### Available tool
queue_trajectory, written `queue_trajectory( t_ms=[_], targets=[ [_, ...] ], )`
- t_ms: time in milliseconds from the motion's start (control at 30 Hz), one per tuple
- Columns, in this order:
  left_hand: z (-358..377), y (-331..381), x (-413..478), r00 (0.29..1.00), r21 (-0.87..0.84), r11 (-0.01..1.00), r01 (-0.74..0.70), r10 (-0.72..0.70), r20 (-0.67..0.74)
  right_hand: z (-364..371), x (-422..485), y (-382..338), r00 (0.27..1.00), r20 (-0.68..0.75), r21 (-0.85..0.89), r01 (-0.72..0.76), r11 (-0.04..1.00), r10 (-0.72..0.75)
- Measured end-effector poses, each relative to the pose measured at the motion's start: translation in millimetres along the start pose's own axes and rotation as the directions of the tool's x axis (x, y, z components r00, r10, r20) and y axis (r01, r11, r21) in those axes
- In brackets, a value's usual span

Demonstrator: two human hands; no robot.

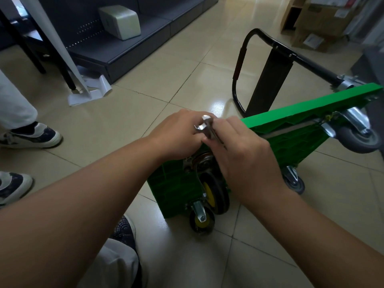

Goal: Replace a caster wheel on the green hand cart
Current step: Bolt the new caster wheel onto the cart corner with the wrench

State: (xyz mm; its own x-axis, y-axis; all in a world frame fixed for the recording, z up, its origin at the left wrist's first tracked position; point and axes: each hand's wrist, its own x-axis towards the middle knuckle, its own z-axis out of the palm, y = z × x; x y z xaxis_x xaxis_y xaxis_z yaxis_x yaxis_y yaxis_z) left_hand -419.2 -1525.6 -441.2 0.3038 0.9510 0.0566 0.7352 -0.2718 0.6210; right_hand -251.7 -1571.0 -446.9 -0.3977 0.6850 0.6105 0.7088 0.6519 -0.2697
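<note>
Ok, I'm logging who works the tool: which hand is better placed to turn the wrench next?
Right, probably. The right hand grips the wrench by its handle, just above the mounted caster, so it has the lever; the left hand only pinches the wrench's head.

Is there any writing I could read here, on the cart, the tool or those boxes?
Nothing here can be read.
Paper labels on the cardboard boxes: printed, but too small and blurred to read.
Green hand cart: no writing visible.
Wrench: no marking visible.
</note>
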Motion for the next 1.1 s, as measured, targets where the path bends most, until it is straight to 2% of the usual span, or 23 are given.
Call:
queue_trajectory(
  t_ms=[200,300,433,500,567,633,800,1000,1100],
  targets=[
    [1.4,-6.2,-0.4,0.998,0.023,1.000,0.009,-0.008,-0.060,1.5,4.5,-0.8,0.992,0.007,0.131,-0.128,0.983,0.128],
    [1.5,-7.1,0.4,0.997,0.079,0.996,-0.050,0.055,-0.059,-0.2,8.3,7.9,0.965,-0.011,0.186,-0.255,0.949,0.261],
    [1.5,-7.8,0.8,0.997,0.099,0.994,-0.055,0.059,-0.040,0.9,10.2,17.4,0.931,-0.048,0.224,-0.343,0.912,0.362],
    [1.2,-7.7,0.0,0.997,0.101,0.993,-0.056,0.060,-0.040,0.7,8.9,26.7,0.877,-0.063,0.296,-0.440,0.848,0.477],
    [1.3,-7.7,0.0,0.998,0.100,0.993,-0.055,0.059,-0.035,0.2,5.5,37.8,0.794,-0.050,0.441,-0.527,0.726,0.606],
    [1.7,-7.8,1.2,0.997,0.100,0.993,-0.058,0.062,-0.038,0.4,-0.9,43.7,0.729,-0.014,0.585,-0.549,0.597,0.684],
    [4.2,-7.8,1.6,0.996,0.109,0.993,-0.054,0.061,-0.062,3.7,-8.5,43.6,0.677,0.015,0.720,-0.518,0.462,0.736],
    [3.8,-8.1,1.6,0.996,0.113,0.992,-0.055,0.063,-0.067,3.9,0.7,52.9,0.646,0.108,0.768,-0.537,0.349,0.756],
    [4.2,-8.3,2.3,0.997,0.110,0.993,-0.050,0.056,-0.057,3.8,-4.3,57.1,0.569,0.158,0.815,-0.536,0.219,0.807]
  ],
)
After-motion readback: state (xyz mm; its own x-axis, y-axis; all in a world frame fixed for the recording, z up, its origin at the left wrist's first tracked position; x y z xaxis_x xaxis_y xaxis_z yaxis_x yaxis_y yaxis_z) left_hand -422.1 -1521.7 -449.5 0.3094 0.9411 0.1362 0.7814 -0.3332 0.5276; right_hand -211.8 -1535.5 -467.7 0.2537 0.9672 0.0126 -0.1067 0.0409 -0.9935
